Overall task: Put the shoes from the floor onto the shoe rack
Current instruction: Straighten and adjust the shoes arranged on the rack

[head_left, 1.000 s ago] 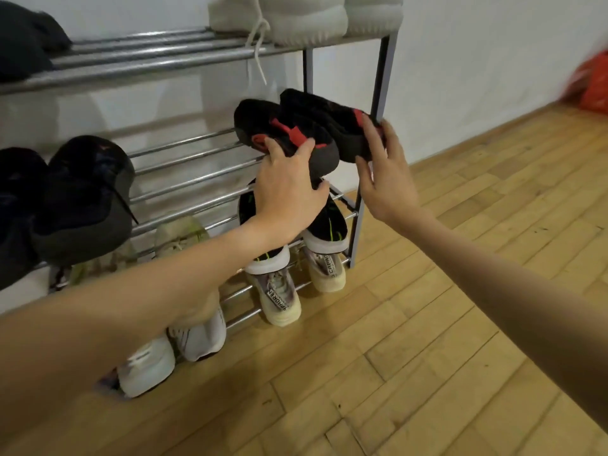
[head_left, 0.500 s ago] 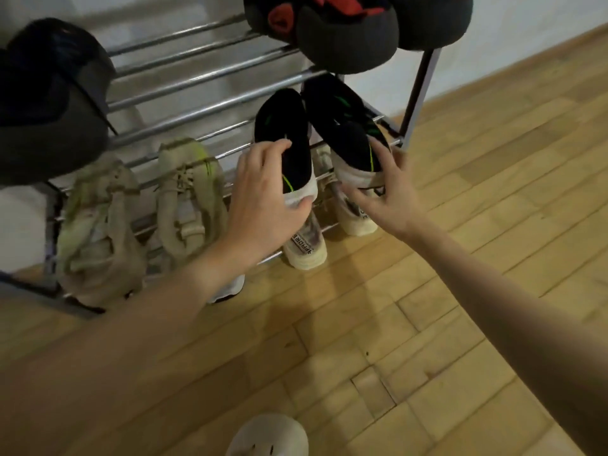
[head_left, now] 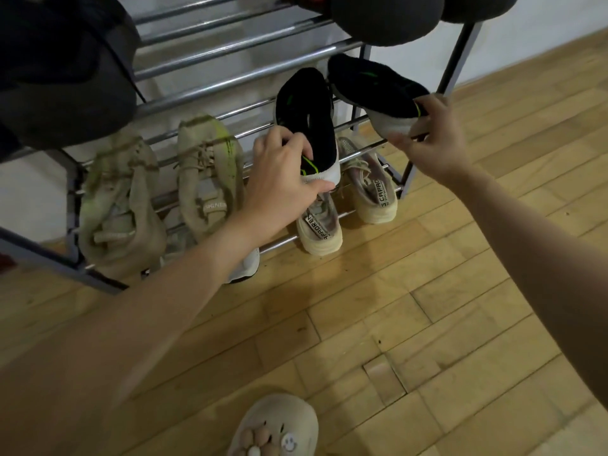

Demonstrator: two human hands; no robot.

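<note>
Two black shoes with green stripes and white heels lie on the second-lowest tier of the metal shoe rack. My left hand grips the heel of the left black shoe. My right hand holds the white heel of the right black shoe, which is tilted and lifted a little off the bars. Below them a cream sneaker and its mate sit on the lowest tier.
Two beige sneakers lie on the left of the low tiers. Dark shoes hang over the tier above, left and top right. A cream clog on a foot is at the bottom edge. Wooden floor spreads to the right.
The view dropped from the upper tier with the black-and-red shoes to the lower tiers. Both hands moved down and took hold of the heels of the black-and-green pair; the right one is now raised.
</note>
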